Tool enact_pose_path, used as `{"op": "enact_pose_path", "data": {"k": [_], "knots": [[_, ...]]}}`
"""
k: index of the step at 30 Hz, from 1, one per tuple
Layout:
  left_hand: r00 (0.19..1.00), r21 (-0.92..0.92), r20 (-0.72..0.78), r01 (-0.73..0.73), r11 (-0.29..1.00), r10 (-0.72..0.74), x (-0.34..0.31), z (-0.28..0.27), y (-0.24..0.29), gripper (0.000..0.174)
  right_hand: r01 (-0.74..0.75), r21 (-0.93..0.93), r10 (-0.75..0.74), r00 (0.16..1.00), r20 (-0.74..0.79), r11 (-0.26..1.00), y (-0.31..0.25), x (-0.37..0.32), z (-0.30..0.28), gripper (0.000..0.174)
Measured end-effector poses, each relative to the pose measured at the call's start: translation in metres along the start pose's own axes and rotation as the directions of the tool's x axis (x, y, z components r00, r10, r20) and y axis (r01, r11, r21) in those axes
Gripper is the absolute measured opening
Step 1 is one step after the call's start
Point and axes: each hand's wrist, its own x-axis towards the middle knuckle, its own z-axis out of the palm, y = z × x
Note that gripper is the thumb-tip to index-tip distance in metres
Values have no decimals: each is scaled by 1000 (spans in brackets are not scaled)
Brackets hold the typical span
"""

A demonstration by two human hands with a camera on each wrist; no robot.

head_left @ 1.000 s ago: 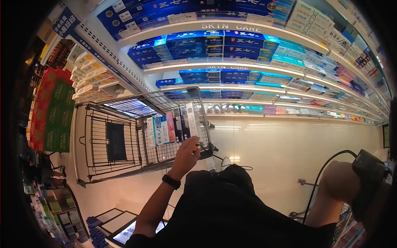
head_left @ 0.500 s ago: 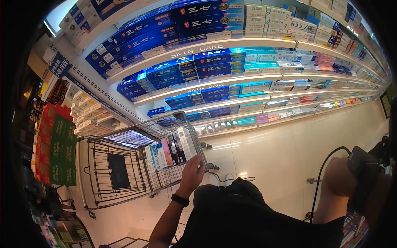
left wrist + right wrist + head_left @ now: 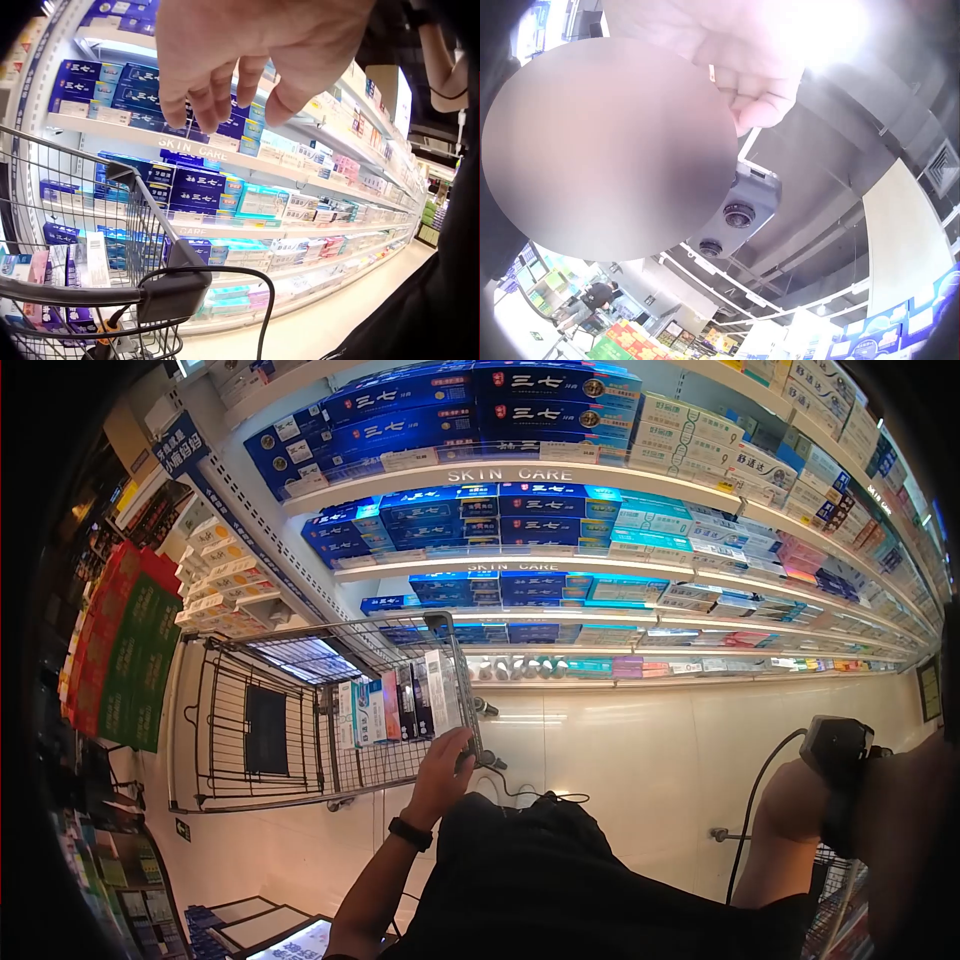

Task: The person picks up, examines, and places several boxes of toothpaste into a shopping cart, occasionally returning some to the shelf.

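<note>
My left hand (image 3: 440, 772), with a dark band at the wrist, is by the near end of a wire shopping cart (image 3: 325, 800). In the left wrist view its fingers (image 3: 217, 94) hang loosely bent with nothing between them, above the cart's black corner piece (image 3: 176, 292). Inside the cart stand several packaged boxes, among them a white box (image 3: 437, 695) and a pink box (image 3: 390, 705). My right hand (image 3: 754, 79) is raised beside a grey device with two lenses (image 3: 750, 206), fingers bent, partly hidden by a blurred patch. I cannot tell whether it grips anything.
Shelves (image 3: 560, 475) stacked with blue and teal boxes run along the front and right. Red and green cartons (image 3: 125, 650) stand at the left. A black cable (image 3: 259, 281) loops by the cart. Pale floor (image 3: 620, 760) lies between the cart and my raised right arm (image 3: 790, 830).
The head view has swung and come back partway. My left hand stays by the cart's near end; an orange spot seen by its fingers earlier no longer shows there. My right arm stays raised.
</note>
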Motion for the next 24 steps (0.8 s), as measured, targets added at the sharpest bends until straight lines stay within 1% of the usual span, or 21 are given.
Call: {"op": "enact_pose_path", "data": {"k": [2, 3, 6, 7, 11, 14, 15, 17, 19, 21, 22, 24], "knots": [[999, 24, -31, 10, 1000, -9, -3, -5, -4, 45, 1, 26, -1, 1000, -1, 1000, 5, 4, 4, 32], [998, 12, -30, 60, 998, -60, -3, -10, -2, 45, 4, 33, -4, 1000, 4, 999, 8, 7, 6, 32], [996, 48, -90, 34, 998, -30, -11, -15, -19, 44, 10, 53, -11, 1000, 14, 999, 12, 18, 14, 32], [993, 9, -83, 82, 997, -81, -12, -20, -21, 44, 6, 58, -6, 1000, 10, 998, 16, 21, 19, 33], [989, -1, -87, 118, 993, -118, -13, -31, -46, 43, -16, 63, 16, 1000, -11, 998, 35, 34, 49, 33], [990, -2, -93, 108, 994, -107, -7, -50, -64, 43, -87, 56, 89, 996, -32, 995, 57, 40, 86, 33], [991, 11, -100, 88, 996, -87, -6, -58, -77, 42, -125, 54, 127, 991, -41, 991, 67, 41, 101, 33], [991, 45, -95, 98, 994, -93, 5, -89, -101, 41, -240, 47, 242, 969, -52, 970, 87, 42, 139, 33], [989, 77, -117, 102, 992, -93, 24, -123, -138, 41, -420, 21, 421, 907, -29, 907, 102, 37, 187, 33], [984, 90, -149, 109, 990, -95, 44, -157, -189, 40, -587, 4, 586, 809, 51, 810, 112, 27, 237, 31], [982, 88, -164, 111, 990, -95, 57, -172, -218, 40, -659, -11, 657, 748, 97, 752, 115, 19, 259, 29], [964, 1, -165, 213, 977, -210, 76, -190, -280, 40, -796, -43, 779, 579, 239, 604, 115, 5, 300, 24]]}}
